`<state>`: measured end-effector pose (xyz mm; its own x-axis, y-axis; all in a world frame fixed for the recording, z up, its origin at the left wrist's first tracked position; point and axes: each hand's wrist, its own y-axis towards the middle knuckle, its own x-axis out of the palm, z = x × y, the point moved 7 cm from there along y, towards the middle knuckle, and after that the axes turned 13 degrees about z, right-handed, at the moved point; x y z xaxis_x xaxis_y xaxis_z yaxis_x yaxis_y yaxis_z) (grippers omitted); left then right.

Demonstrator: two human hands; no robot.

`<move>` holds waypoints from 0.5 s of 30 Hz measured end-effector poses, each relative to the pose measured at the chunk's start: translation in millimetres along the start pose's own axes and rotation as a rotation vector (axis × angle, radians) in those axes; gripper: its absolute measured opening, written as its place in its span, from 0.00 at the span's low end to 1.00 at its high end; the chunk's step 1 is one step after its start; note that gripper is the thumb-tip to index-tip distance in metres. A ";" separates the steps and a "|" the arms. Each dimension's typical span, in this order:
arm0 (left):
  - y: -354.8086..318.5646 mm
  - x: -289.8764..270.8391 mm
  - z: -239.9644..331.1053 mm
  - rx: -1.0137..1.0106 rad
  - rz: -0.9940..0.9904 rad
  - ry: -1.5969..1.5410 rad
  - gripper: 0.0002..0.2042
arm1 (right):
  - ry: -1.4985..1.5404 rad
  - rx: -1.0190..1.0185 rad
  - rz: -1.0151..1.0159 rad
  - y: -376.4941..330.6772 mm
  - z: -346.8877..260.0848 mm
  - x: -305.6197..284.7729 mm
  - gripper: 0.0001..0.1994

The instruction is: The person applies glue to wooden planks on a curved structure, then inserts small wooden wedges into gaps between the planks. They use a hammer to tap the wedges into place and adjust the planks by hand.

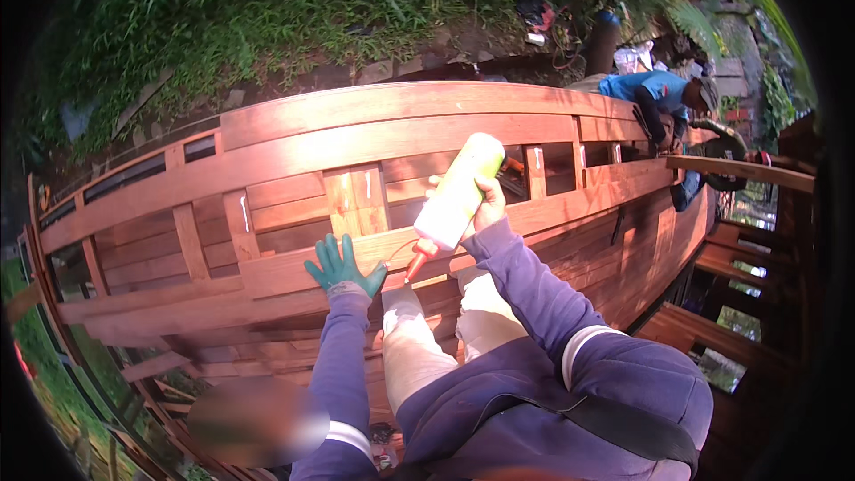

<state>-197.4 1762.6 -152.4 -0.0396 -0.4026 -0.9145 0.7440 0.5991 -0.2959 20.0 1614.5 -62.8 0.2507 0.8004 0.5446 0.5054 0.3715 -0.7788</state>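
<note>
My right hand (490, 207), ungloved, is wrapped round a white and yellow-green glue bottle (456, 191). The bottle is tilted, its red nozzle (419, 260) pointing down toward me, above the near edge of the woodwork. In a green glove, my left hand (338, 269) lies with fingers spread on the near reddish-brown plank (283, 269), left of the nozzle. White streaks, like glue, mark several short wooden crosspieces, among them one (240, 224) beyond my left hand and a wider one (356, 205) left of the bottle.
Long planks (401, 105) run across the far side of the frame, with gaps between crosspieces. At the far right a person in a blue shirt (655, 89) leans over the woodwork beside another person, near a projecting board (748, 172). Grass (294, 18) grows beyond.
</note>
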 end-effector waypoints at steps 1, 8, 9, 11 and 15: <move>-0.1 -3.8 4.6 0.038 0.021 0.052 0.55 | 0.027 0.018 -0.045 -15.9 -11.9 -23.5 0.38; 11.9 -0.5 19.4 0.184 -0.045 0.184 0.62 | -0.025 -0.020 0.407 -104.2 -65.4 -256.8 0.26; 16.2 1.8 18.6 0.189 -0.080 0.214 0.62 | -0.014 0.022 0.508 -118.7 -63.5 -292.9 0.27; 26.8 6.1 18.3 0.216 -0.156 0.291 0.63 | 0.295 0.162 0.314 -151.4 -55.8 -333.9 0.30; 43.4 13.5 24.8 0.278 -0.281 0.371 0.62 | 0.337 0.215 0.486 -201.6 -40.3 -418.6 0.28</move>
<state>-149.1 1766.0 -170.7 -0.4577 -0.2194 -0.8616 0.8174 0.2773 -0.5049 -153.6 1185.6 -121.2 0.6741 0.7226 0.1530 0.0992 0.1166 -0.9882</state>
